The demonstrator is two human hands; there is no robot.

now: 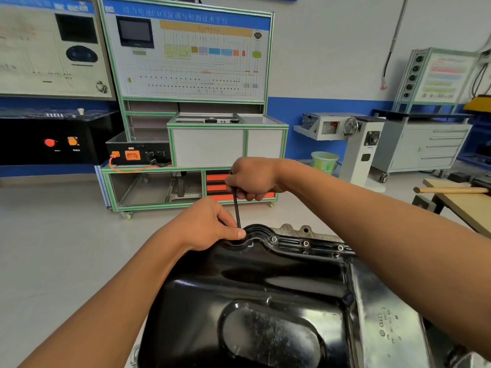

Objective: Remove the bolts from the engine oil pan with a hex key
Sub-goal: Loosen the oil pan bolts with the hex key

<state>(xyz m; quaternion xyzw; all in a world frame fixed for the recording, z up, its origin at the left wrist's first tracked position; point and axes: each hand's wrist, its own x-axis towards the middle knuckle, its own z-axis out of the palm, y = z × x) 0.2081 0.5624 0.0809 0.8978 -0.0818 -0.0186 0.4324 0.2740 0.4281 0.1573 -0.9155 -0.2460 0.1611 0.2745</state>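
A glossy black engine oil pan fills the lower middle of the head view. Silver bolts sit along its far flange. A black hex key stands nearly upright at the pan's far left corner. My right hand grips the key's upper end in a fist. My left hand pinches the lower shaft just above the flange, thumb lying against the pan's rim. The key's tip and the bolt under it are hidden by my left fingers.
A green-framed training bench stands behind the pan across a grey floor. A wooden table with a wooden handle on it is at the right. A grey drawer cabinet and a green bucket stand at the back right.
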